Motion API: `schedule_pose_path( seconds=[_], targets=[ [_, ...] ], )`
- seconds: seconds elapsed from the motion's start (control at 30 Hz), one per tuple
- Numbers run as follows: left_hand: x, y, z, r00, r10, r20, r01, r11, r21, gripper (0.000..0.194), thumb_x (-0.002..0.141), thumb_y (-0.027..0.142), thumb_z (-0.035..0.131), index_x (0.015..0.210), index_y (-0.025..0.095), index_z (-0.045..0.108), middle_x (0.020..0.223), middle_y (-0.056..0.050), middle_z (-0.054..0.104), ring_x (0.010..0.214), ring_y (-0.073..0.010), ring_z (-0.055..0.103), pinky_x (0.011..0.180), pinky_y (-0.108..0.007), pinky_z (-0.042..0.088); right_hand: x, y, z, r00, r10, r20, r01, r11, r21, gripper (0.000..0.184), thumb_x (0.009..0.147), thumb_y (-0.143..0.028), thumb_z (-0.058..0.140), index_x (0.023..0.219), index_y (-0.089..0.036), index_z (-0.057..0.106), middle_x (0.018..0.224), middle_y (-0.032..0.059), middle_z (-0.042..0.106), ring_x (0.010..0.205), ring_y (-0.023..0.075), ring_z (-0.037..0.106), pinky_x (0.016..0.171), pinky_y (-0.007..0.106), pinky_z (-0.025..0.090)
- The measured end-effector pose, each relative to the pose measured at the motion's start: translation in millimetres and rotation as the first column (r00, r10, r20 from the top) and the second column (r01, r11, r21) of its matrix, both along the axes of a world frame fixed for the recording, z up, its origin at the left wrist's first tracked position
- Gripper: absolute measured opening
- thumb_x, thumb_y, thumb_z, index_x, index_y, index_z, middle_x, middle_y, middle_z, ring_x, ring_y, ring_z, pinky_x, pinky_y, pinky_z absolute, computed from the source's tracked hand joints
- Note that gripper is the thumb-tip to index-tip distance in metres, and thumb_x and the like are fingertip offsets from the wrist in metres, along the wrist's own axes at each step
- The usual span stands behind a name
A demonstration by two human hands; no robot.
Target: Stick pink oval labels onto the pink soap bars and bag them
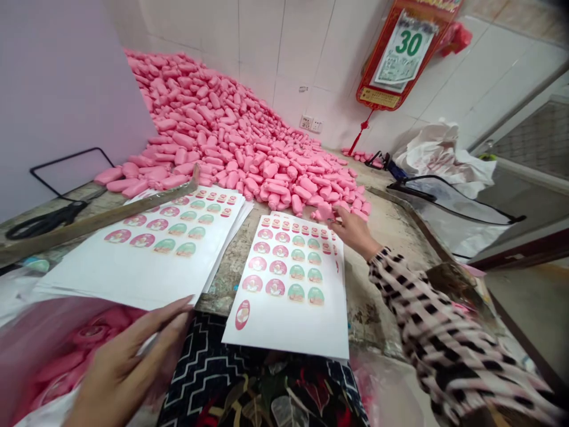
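Note:
My left hand (pixel 133 356) is at the lower left, its fingers stretched out by the front corner of a stack of printed sticker sheets (pixel 106 279). Whether the fingertips touch the paper I cannot tell. Reaching to the pile's front edge, my right hand (pixel 355 232) has its fingertips closed on a small pink plastic bottle-shaped piece (pixel 323 212), partly hidden by the fingers. Between my hands lies another sticker sheet (pixel 288 323), with rows of pink and green labels; its near edge overhangs the table edge above my lap.
A large heap of pink pieces (pixel 213 124) leans against the tiled wall. Black scissors (pixel 48 219) and a wooden strip (pixel 98 222) lie left. An open bag of pink pieces (pixel 62 362) is below. At right are a wooden edge strip (pixel 413 219) and a clear bag (pixel 462 219).

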State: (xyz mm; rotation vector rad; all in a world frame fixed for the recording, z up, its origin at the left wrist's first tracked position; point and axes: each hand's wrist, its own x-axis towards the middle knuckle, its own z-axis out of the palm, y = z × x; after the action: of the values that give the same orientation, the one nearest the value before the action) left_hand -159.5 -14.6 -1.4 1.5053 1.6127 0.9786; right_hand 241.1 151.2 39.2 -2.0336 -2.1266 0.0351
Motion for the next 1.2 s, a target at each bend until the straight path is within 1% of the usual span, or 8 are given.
schedule_pose_path(
  seconds=[0.07,0.23,0.47,0.7,0.83,0.93,1.03,1.2],
  targets=[
    [34.0,1.7,9.1,0.990,-0.123,0.062,0.127,0.990,-0.062,0.036,0.077,0.046,0.059,0.108,0.030,0.065,0.113,-0.002,0.065,0.108,-0.0251,0.056,0.097,-0.038,0.041,-23.6,-43.2,8.2,0.952,0.234,-0.200,-0.244,0.969,-0.031,0.042,0.086,-0.036,0.047,0.127,-0.025,0.048,0.113,0.0060,0.062,0.087,0.0195,0.059,0.072,0.030,0.043],
    [88.2,-5.4,16.3,0.865,-0.452,0.218,0.490,0.854,-0.174,0.057,0.076,0.034,0.062,0.131,0.031,0.047,0.122,-0.005,0.058,0.104,-0.0226,0.055,0.092,-0.034,0.041,-79.0,-141.1,16.3,0.661,0.566,-0.493,-0.714,0.676,-0.181,0.035,0.080,-0.026,0.055,0.114,-0.028,0.060,0.095,0.0005,0.066,0.082,0.0150,0.059,0.075,0.028,0.043],
    [88.7,-28.3,3.7,0.798,-0.336,0.500,0.547,0.752,-0.368,0.020,0.070,0.021,0.061,0.090,0.017,0.060,0.080,-0.001,0.064,0.072,-0.0145,0.057,0.064,-0.024,0.041,-106.3,-180.7,-25.3,0.607,0.118,-0.786,-0.452,0.865,-0.219,0.025,0.074,-0.040,0.066,0.091,-0.022,0.063,0.078,-0.0019,0.062,0.069,0.0125,0.053,0.061,0.024,0.041],
    [85.3,-36.8,-7.8,0.694,-0.188,0.695,0.608,0.670,-0.426,0.036,0.069,0.028,0.066,0.099,0.019,0.049,0.078,-0.003,0.062,0.060,-0.0141,0.059,0.059,-0.028,0.044,-138.8,-179.9,-35.3,0.513,0.183,-0.839,-0.565,0.808,-0.169,0.029,0.083,-0.044,0.056,0.102,-0.024,0.060,0.095,0.0006,0.061,0.080,0.0128,0.056,0.069,0.025,0.044],
    [77.0,-39.4,-7.8,0.879,-0.237,0.414,0.408,0.824,-0.393,0.029,0.074,0.030,0.061,0.101,0.019,0.056,0.076,-0.002,0.061,0.064,-0.0147,0.057,0.063,-0.028,0.043,-136.6,-155.6,-49.4,0.753,0.239,-0.613,-0.380,0.919,-0.109,0.026,0.092,-0.038,0.041,0.097,-0.023,0.062,0.091,0.0023,0.058,0.086,0.0149,0.054,0.077,0.029,0.041],
    [68.3,-39.3,-11.8,0.964,-0.263,0.039,0.265,0.960,-0.091,0.018,0.079,0.031,0.057,0.094,0.020,0.059,0.093,-0.005,0.062,0.084,-0.0184,0.058,0.077,-0.031,0.043,-137.2,-144.6,-57.4,0.882,0.277,-0.381,-0.321,0.946,-0.054,0.021,0.091,-0.033,0.043,0.098,-0.023,0.060,0.093,0.0032,0.058,0.085,0.0160,0.054,0.073,0.029,0.039],
    [63.5,-36.2,-18.8,0.908,-0.361,-0.214,0.383,0.921,0.071,0.026,0.084,0.027,0.050,0.108,0.023,0.059,0.127,-0.008,0.052,0.114,-0.0222,0.050,0.095,-0.034,0.037,-145.1,-142.5,-59.6,0.925,0.309,-0.220,-0.320,0.947,-0.018,0.019,0.092,-0.032,0.042,0.097,-0.022,0.057,0.093,0.0039,0.058,0.084,0.0166,0.054,0.068,0.028,0.037],
    [65.7,-30.4,-31.8,0.760,-0.456,-0.463,0.473,0.877,-0.087,0.048,0.085,0.029,0.048,0.133,0.029,0.044,0.151,-0.006,0.020,0.119,-0.0272,0.049,0.096,-0.038,0.039,-156.6,-140.6,-59.7,0.950,0.310,-0.033,-0.310,0.950,-0.019,0.023,0.094,-0.033,0.037,0.092,-0.022,0.057,0.092,0.0047,0.057,0.081,0.0167,0.055,0.061,0.028,0.034]
  ],
)
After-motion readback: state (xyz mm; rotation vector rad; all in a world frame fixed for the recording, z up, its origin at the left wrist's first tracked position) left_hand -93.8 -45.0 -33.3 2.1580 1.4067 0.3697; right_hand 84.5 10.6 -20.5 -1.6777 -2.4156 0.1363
